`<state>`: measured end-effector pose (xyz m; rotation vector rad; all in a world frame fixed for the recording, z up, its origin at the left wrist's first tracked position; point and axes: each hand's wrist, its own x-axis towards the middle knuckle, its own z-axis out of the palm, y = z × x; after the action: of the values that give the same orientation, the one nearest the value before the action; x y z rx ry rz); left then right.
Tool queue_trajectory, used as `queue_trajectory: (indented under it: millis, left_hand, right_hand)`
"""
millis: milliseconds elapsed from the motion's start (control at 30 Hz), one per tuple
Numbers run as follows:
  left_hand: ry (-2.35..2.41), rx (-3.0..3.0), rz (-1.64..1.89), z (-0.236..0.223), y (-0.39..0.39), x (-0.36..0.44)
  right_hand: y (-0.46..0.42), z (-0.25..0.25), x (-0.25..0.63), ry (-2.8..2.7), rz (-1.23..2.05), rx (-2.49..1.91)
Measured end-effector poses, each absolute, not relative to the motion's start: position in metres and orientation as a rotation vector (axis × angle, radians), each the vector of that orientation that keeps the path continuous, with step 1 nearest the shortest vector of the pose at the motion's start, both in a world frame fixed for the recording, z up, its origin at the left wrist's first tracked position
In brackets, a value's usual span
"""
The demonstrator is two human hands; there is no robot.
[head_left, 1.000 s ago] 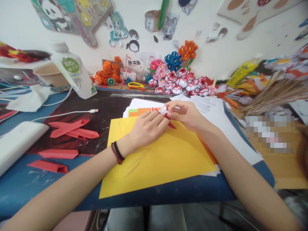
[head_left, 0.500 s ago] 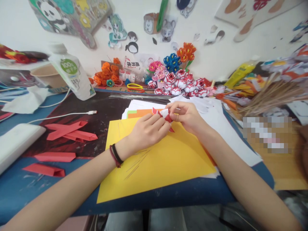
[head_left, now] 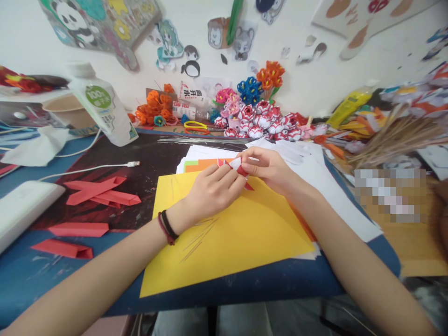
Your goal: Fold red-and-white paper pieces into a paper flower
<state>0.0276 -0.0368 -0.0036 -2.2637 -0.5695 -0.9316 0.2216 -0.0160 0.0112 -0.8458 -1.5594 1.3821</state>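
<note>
Between both hands is a small red-and-white folded paper flower (head_left: 236, 164), partly covered by fingers, with red pointed ends sticking out at its upper left and lower right. My left hand (head_left: 217, 189) grips it from the left with curled fingers, back of the hand up. On the other side, the thumb and fingers of my right hand (head_left: 264, 165) pinch it. Below them lies a yellow paper sheet (head_left: 245, 238) with several thin wires (head_left: 199, 240) on it. To the left, several red folded paper strips (head_left: 103, 191) rest on the dark mat (head_left: 140, 154) and blue table (head_left: 21, 284).
A white bottle (head_left: 103, 105) and a white power bank (head_left: 26, 212) with a cable stand or lie at left. Finished red-and-white paper flowers (head_left: 262, 121) crowd the back. White paper sheets (head_left: 336, 200) spread to the right, near bundled sticks (head_left: 392, 135).
Both hands stay over the yellow sheet with the paper flower. The right fingers have drawn in slightly closer round it; otherwise little differs.
</note>
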Motion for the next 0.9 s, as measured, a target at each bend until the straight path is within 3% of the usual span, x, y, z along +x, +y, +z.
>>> queue_trajectory:
  millis: [300,900]
  left_hand:
    - [-0.617,-2.209,-0.986,-0.0025,-0.0380,0.0285]
    - [-0.864,-2.262,-1.010,-0.0062,-0.0341,0.0323]
  right_hand:
    - [-0.0237,0.0158,0.2187,-1.725,1.360,-0.910]
    - [-0.0233,0.0128,0.2143,-1.794,0.808,-1.084]
